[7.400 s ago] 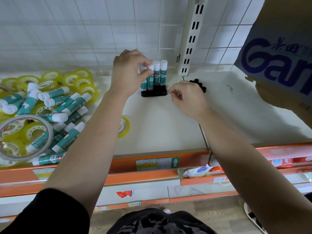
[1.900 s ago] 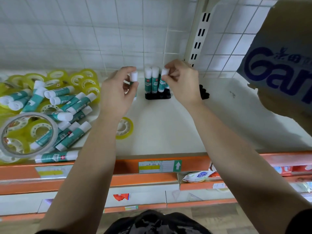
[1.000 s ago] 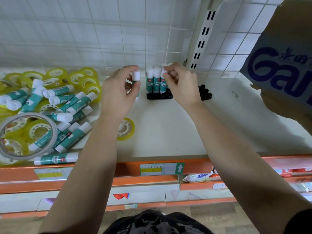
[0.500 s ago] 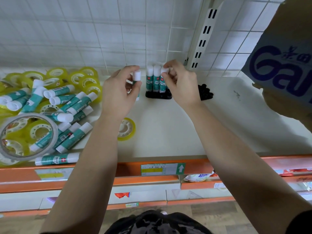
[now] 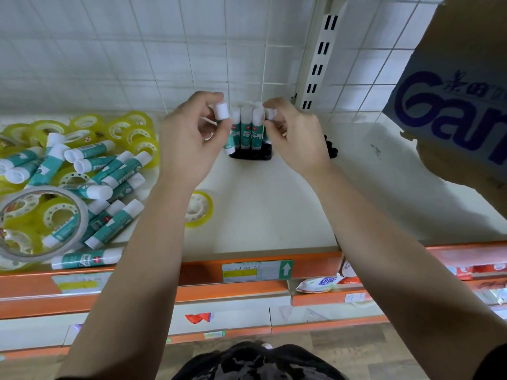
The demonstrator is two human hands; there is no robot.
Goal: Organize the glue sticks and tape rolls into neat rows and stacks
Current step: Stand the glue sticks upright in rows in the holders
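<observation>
At the back of the white shelf (image 5: 274, 215), several teal glue sticks with white caps (image 5: 246, 127) stand upright in a black holder (image 5: 251, 154). My left hand (image 5: 189, 138) pinches one more glue stick (image 5: 222, 115) by its cap, just left of the row and slightly tilted. My right hand (image 5: 293, 135) pinches the rightmost stick (image 5: 270, 115) of the row at its cap. A loose pile of glue sticks (image 5: 90, 187) lies on yellow tape rolls (image 5: 129, 130) at the left. One tape roll (image 5: 199, 208) lies alone mid-shelf.
A large clear tape roll (image 5: 41, 223) rests on the pile at the far left. A second black holder (image 5: 330, 149) sits behind my right hand. A cardboard box (image 5: 455, 86) overhangs the shelf's right end. An orange price rail (image 5: 260, 270) edges the front.
My left hand has brought its glue stick right, up against the standing row. My right hand stays at the row's right end.
</observation>
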